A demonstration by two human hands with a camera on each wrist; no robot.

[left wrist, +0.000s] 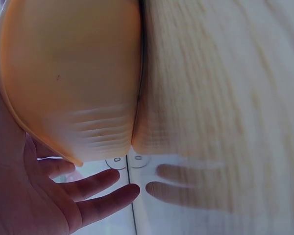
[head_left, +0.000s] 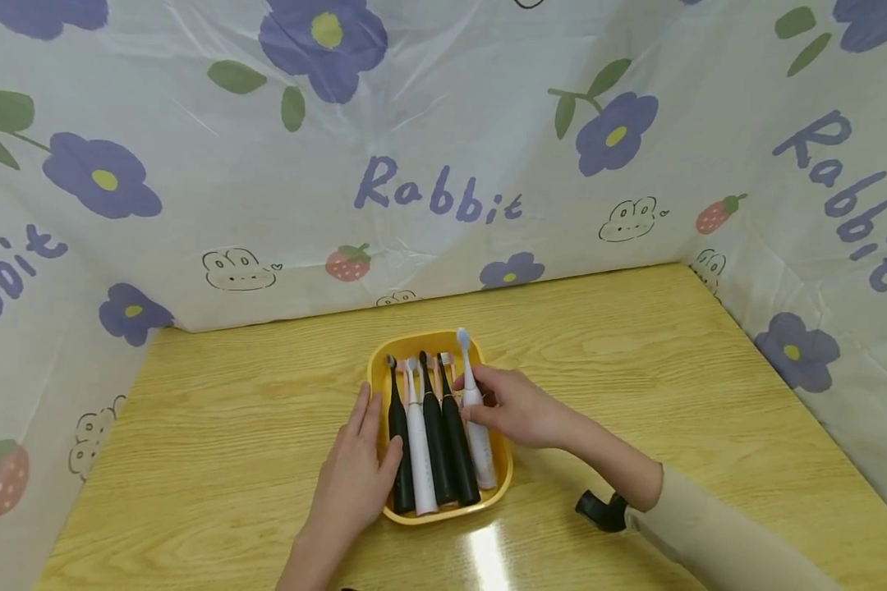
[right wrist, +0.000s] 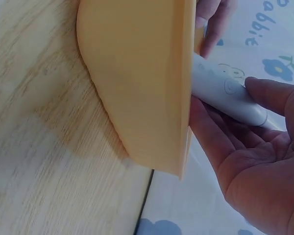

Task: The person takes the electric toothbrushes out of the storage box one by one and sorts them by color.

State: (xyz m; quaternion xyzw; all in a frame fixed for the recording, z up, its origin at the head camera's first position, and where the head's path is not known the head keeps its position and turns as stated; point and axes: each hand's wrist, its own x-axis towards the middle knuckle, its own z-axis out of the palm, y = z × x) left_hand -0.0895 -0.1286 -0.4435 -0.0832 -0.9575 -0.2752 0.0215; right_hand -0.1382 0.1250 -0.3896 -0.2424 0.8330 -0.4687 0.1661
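The left hand [head_left: 355, 476] is laid flat, fingers straight, against the near-left rim of the yellow tray [head_left: 504, 474] on the tabletop [head_left: 229, 443]. Just beyond, the right hand [head_left: 517, 406] is closed around the white toothbrush [head_left: 477, 427], the tray's rightmost, its long axis pointing away. Four more brushes [head_left: 432, 435] are crowded alongside to its left. A printed curtain [head_left: 443, 164] is hung behind.
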